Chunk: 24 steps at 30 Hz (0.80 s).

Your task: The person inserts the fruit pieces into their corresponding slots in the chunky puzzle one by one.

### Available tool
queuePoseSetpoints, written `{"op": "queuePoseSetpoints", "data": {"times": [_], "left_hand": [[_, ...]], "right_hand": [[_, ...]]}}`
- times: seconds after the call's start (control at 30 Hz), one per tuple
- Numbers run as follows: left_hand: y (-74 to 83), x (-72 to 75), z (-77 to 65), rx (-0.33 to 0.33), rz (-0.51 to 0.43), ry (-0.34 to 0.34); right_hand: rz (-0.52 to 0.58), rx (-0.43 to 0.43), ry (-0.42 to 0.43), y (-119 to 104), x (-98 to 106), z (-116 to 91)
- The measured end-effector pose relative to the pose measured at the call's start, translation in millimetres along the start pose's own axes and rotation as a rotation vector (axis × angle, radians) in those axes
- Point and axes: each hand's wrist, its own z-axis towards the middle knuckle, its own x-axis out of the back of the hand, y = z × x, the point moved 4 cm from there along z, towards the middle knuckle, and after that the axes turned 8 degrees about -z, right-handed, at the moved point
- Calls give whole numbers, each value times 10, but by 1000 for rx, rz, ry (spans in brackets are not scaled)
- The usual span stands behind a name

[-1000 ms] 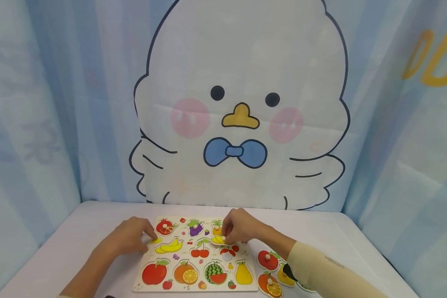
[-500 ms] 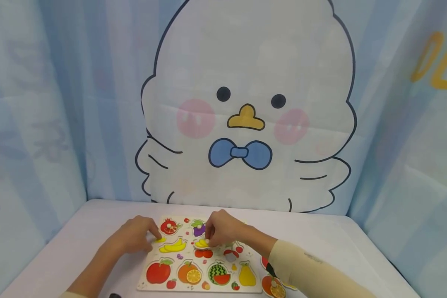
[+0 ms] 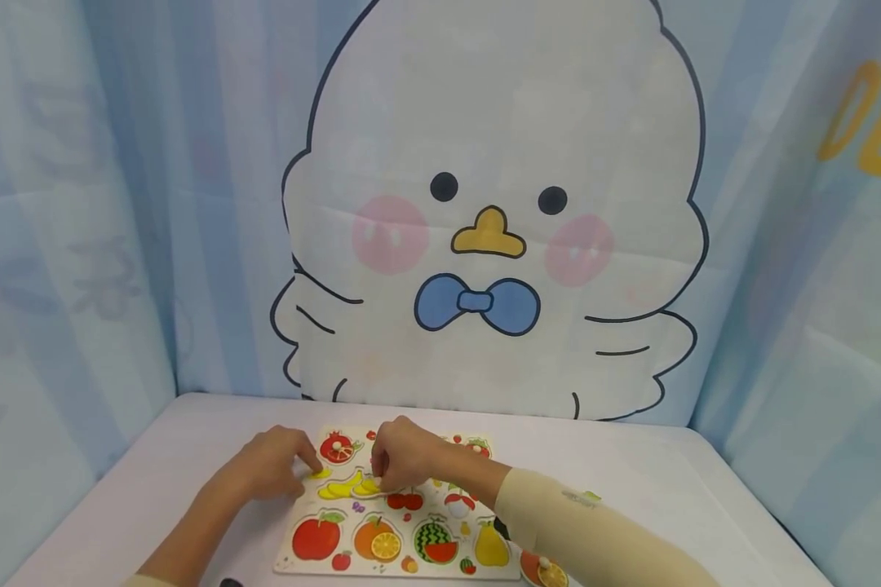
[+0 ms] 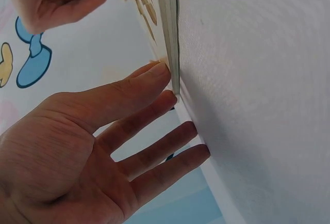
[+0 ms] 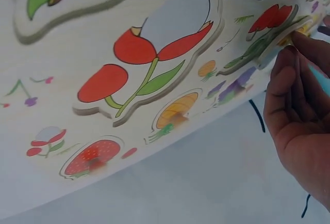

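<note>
Banana piece (image 3: 365, 487) in the pinch, its matching shape just left of the fingertips!

Thumb pressed against fingers, the right hand (image 3: 407, 452) grips it, and from above it seems to overlap the right end of the banana recess (image 3: 334, 491). Whether it touches the wood, I cannot tell. Left hand (image 3: 267, 465) is spread, fingertips at the edge of the board (image 3: 312, 505): handy steadying, by my reading. To do this well, I'd match the bunch's curve to the outline, turn it slightly until the rims agree, then press flat; a tilted push could jam it.

Now the count! One board, one banana piece, one banana recess. Nearer the person than the right hand, four large pictures: one apple (image 3: 316, 540), one printed orange (image 3: 378, 540), one watermelon (image 3: 436, 542), one pear (image 3: 491, 546). Just below that hand, one bunch of cherries (image 3: 405, 500). Above the left hand's fingertips, one pomegranate (image 3: 338, 447); beyond the right forearm, one strawberry (image 5: 93, 158). Well right of both hands, one orange piece (image 3: 544, 569) peeks out beside the sleeve (image 3: 595, 530) on the worktop (image 3: 617, 465); more may hide underneath.
</note>
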Motion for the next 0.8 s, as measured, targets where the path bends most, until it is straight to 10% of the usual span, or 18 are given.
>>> {"op": "queuePoseSetpoints", "data": {"times": [0.8], "left_hand": [[-37, 2, 14, -15, 2, 3]], "right_hand": [[-145, 88, -16, -360, 6, 251]]}}
